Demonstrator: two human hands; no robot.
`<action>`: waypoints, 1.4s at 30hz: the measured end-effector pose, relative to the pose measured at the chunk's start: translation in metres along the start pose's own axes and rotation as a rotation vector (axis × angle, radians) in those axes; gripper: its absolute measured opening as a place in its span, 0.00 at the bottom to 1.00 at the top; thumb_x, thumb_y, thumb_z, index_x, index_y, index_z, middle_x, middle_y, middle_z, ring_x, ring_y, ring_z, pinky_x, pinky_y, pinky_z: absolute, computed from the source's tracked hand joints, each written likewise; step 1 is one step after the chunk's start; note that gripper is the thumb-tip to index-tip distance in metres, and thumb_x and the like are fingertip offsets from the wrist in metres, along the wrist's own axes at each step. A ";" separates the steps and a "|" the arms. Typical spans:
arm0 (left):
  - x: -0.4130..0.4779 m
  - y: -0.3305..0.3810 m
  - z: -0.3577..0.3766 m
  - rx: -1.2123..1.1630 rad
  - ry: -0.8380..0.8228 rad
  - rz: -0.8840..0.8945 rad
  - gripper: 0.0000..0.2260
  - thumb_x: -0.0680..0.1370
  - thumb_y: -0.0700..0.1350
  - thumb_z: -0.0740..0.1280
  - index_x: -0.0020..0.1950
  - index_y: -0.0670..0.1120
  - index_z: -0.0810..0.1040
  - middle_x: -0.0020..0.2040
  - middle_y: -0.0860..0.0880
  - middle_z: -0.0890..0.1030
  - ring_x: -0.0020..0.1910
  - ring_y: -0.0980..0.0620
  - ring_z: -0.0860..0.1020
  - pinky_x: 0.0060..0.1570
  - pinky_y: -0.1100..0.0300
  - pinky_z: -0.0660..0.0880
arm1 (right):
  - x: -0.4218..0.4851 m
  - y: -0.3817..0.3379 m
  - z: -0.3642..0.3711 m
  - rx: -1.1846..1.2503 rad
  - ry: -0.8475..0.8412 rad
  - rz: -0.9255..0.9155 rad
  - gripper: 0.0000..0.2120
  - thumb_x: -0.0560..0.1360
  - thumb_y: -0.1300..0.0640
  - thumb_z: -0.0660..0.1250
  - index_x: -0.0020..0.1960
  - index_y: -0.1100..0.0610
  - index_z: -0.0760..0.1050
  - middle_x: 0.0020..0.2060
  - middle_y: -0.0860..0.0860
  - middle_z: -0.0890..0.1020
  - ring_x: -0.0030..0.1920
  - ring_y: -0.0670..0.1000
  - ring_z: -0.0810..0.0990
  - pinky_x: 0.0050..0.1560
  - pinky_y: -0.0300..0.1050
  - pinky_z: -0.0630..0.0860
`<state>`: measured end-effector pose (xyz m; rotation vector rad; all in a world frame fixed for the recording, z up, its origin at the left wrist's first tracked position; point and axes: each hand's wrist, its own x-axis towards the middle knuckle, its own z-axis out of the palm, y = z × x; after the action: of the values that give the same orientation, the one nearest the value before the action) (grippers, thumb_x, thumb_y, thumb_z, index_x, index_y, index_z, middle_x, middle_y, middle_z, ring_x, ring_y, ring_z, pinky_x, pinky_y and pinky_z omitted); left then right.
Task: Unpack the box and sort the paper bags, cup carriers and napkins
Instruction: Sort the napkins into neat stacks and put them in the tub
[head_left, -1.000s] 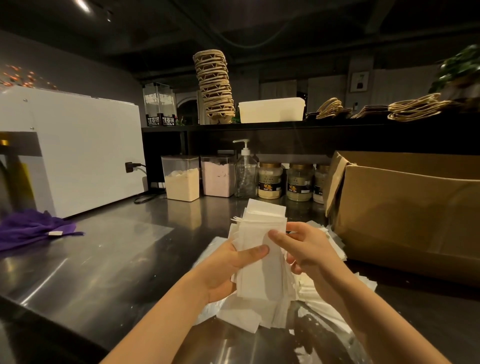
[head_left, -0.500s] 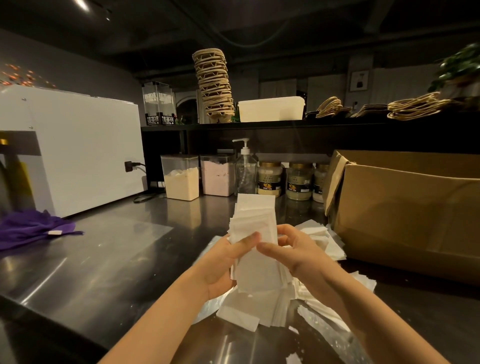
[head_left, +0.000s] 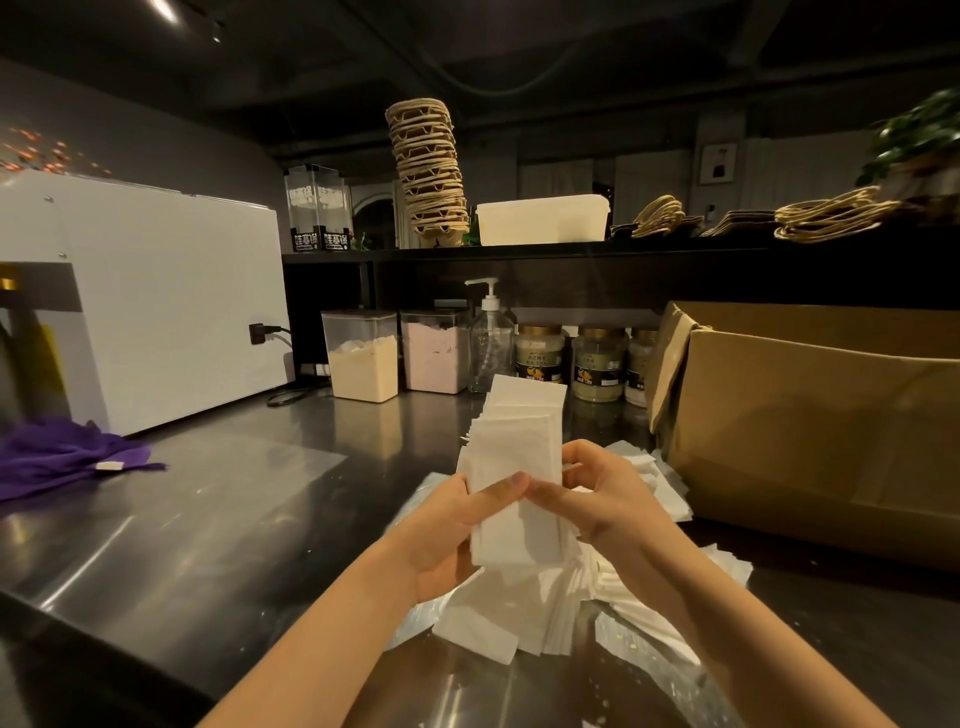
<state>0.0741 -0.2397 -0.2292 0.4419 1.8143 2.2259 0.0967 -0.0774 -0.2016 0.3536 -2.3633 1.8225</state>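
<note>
Café back counter — steel worktop (head_left: 197, 525), powder canisters (head_left: 362, 356), stacked cup carriers (head_left: 428, 171) on shelf.

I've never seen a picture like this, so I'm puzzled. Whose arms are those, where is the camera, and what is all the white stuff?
There's no machine here: those are a person's own arms. The camera sits on their head and looks forward and down, so you see what they see. The left hand and right hand both grip a napkin stack. Under it, loose napkins lie spread on the shiny counter. To the right stands an open box. On the left lies a purple cloth. At the back are jars, and up on the shelf is a tall pile of cup carriers.
</note>
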 end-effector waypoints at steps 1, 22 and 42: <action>0.000 0.000 -0.001 -0.001 -0.014 -0.010 0.22 0.72 0.50 0.71 0.66 0.51 0.74 0.53 0.45 0.84 0.53 0.45 0.83 0.53 0.45 0.80 | 0.000 -0.001 -0.001 0.019 0.007 0.005 0.13 0.71 0.47 0.71 0.51 0.51 0.74 0.47 0.49 0.81 0.46 0.48 0.81 0.41 0.43 0.80; -0.002 -0.001 -0.006 0.091 -0.133 -0.183 0.25 0.72 0.40 0.75 0.67 0.49 0.73 0.60 0.43 0.81 0.61 0.42 0.79 0.62 0.40 0.74 | -0.005 -0.023 -0.029 0.588 0.281 -0.085 0.07 0.80 0.55 0.60 0.50 0.50 0.77 0.49 0.51 0.80 0.51 0.53 0.80 0.43 0.44 0.79; 0.000 0.003 -0.001 -0.154 -0.122 -0.163 0.25 0.73 0.58 0.69 0.67 0.49 0.75 0.61 0.42 0.81 0.62 0.41 0.78 0.64 0.41 0.73 | -0.005 0.001 0.002 -0.112 0.310 -0.214 0.06 0.79 0.53 0.62 0.48 0.49 0.77 0.40 0.40 0.79 0.43 0.45 0.79 0.47 0.48 0.81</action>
<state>0.0739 -0.2411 -0.2268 0.3763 1.5468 2.1577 0.1009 -0.0783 -0.2042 0.2760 -2.1149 1.5195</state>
